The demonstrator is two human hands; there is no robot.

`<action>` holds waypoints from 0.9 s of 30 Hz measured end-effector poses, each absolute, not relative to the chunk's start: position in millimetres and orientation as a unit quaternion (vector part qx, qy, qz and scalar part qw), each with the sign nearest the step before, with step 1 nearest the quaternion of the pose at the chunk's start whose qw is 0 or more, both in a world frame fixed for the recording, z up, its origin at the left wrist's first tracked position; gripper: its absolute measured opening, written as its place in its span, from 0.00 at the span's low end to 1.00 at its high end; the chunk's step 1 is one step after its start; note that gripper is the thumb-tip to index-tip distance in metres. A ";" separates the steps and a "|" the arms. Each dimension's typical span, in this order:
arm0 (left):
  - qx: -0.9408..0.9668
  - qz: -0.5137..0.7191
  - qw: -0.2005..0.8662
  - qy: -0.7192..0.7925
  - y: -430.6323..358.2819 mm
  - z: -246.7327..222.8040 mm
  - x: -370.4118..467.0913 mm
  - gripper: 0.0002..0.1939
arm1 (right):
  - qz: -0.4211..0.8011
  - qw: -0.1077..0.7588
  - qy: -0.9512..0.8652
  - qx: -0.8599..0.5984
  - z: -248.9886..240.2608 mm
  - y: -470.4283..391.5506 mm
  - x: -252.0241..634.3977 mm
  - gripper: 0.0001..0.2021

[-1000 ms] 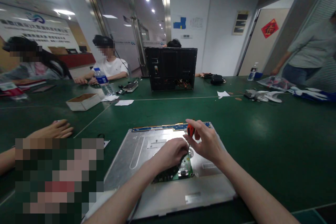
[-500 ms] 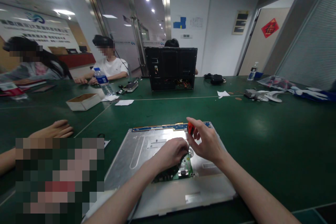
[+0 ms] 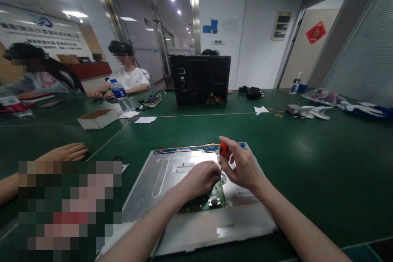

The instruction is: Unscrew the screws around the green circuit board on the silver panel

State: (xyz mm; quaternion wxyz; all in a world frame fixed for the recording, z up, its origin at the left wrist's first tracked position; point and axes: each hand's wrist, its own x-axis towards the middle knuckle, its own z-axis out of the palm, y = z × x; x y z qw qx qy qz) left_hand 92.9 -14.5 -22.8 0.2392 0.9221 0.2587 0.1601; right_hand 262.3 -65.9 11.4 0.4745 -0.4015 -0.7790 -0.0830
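A silver metal display panel (image 3: 144, 196) lies flat on the table, with a narrow blue circuit strip (image 3: 178, 150) along its far edge. On the panel sits a green circuit board (image 3: 219, 192), partly covered by my left hand. My right hand (image 3: 245, 166) grips an orange and black screwdriver (image 3: 224, 150) upright, its shaft pointing down at the board. My left hand (image 3: 202, 177) is closed beside the shaft, fingers pinched low over the board. Whatever lies between those fingers is hidden, as is the screwdriver's tip.
Another person's hand (image 3: 66, 152) rests on the green table (image 3: 322, 180) at left. Farther back are a white open box (image 3: 97, 120), a water bottle (image 3: 120, 96) and a black monitor housing (image 3: 201, 82). White gloves (image 3: 316, 112) lie at right; co-workers sit across.
The screwdriver's handle has turned slightly in my right hand, showing more orange. My left hand stays put. The other person's hand at left has shifted a little to the right.
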 end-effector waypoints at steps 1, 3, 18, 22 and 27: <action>0.922 0.161 0.238 0.258 -14.6 -22.9 92.9 0.09 | -0.078 0.474 -0.780 -0.401 11.3 -66.1 262.6 0.24; 0.923 0.162 0.238 0.257 -14.8 -23.3 92.7 0.09 | -0.075 0.475 -0.780 -0.401 11.2 -66.1 262.9 0.24; 0.922 0.160 0.239 0.260 -12.8 -25.4 91.6 0.09 | -0.109 0.479 -0.771 -0.405 12.6 -65.0 261.2 0.17; 0.921 0.159 0.239 0.262 -13.8 -25.5 92.0 0.08 | -0.089 0.476 -0.776 -0.404 12.4 -65.9 261.6 0.20; 0.922 0.168 0.236 0.257 -13.5 -27.0 92.1 0.07 | -0.074 0.473 -0.783 -0.398 10.8 -66.5 262.3 0.24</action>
